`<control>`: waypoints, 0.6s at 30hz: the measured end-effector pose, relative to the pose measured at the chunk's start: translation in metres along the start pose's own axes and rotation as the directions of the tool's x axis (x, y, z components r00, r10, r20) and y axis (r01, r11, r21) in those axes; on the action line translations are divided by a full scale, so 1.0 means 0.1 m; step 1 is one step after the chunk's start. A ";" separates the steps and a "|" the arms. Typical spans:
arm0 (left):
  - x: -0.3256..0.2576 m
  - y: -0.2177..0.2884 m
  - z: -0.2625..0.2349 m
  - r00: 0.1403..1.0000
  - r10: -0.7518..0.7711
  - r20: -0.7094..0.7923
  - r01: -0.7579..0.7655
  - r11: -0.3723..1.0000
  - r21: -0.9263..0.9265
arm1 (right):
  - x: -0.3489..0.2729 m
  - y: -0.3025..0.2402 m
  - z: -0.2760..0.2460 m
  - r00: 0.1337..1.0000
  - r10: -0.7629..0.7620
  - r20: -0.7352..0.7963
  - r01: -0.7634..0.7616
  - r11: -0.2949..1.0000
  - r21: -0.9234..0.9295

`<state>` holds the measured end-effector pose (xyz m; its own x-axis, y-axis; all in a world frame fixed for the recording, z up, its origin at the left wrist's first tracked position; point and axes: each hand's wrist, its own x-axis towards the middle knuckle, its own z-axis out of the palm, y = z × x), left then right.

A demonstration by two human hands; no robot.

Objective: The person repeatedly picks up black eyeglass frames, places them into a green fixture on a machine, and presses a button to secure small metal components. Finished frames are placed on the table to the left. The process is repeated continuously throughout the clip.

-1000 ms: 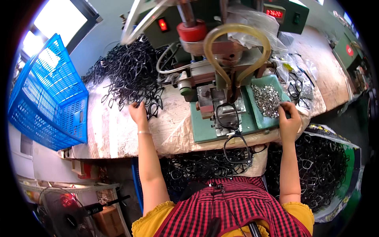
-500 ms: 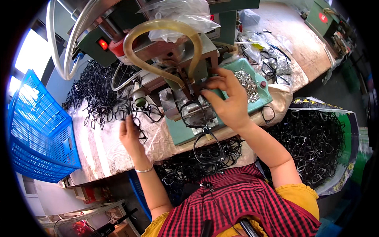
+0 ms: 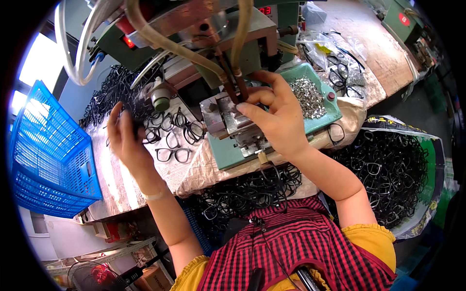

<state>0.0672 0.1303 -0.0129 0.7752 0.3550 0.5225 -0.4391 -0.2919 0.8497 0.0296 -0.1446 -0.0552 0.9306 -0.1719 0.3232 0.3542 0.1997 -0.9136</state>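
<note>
My right hand [image 3: 279, 121] is at the metal fixture [image 3: 235, 116] of a bench press. Its thumb and fingertips are closed together beside the press's two copper-coloured tips [image 3: 235, 89]; whatever they hold is too small or hidden. My left hand [image 3: 127, 143] is raised at the left over the worktable, its fingers smeared by motion. A dark blur shows by those fingers, and I cannot make out whether it is held. Near this hand, a black eyeglass frame [image 3: 173, 155] lies on the table beside several others [image 3: 187, 127].
A green tray of small metal parts [image 3: 309, 99] stands right of the press. Behind my left hand lies a heap of black frames [image 3: 114, 94]. A blue basket [image 3: 53, 155] is at left, a full sack of frames [image 3: 383, 179] at right, more frames [image 3: 242, 194] below the table edge.
My left hand has moved left and up, away from the loose frames. The black frame at the fixture is no longer there. My right fingertips have moved slightly left, to the fixture.
</note>
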 end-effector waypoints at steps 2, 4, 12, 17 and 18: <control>-0.28 0.27 -0.02 0.987 0.128 -0.095 -0.156 0.900 -0.407 | -0.03 -0.01 -0.01 0.999 0.021 -0.031 -0.016 0.990 0.140; -0.57 0.63 0.09 0.922 0.379 0.079 -0.293 0.816 -0.498 | -0.02 0.03 -0.15 0.996 0.090 -0.004 -0.090 0.993 0.076; -0.53 0.70 0.73 0.933 0.361 0.010 -0.339 0.884 -0.323 | -0.01 0.02 -0.01 0.986 -0.168 0.016 0.168 0.982 -0.082; -0.48 0.69 0.70 0.935 0.353 0.025 -0.317 0.868 -0.382 | 0.05 0.03 -0.10 0.964 -0.248 0.098 0.262 0.949 -0.176; -0.47 0.70 0.70 0.941 0.336 0.029 -0.297 0.867 -0.400 | 0.06 0.01 -0.10 0.963 -0.246 0.112 0.265 0.941 -0.212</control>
<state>0.0311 0.0312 0.0171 0.5957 0.2101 0.7752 -0.7924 -0.0037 0.6099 0.0346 -0.1553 -0.0568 0.8189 -0.1070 0.5638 0.5605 -0.0621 -0.8259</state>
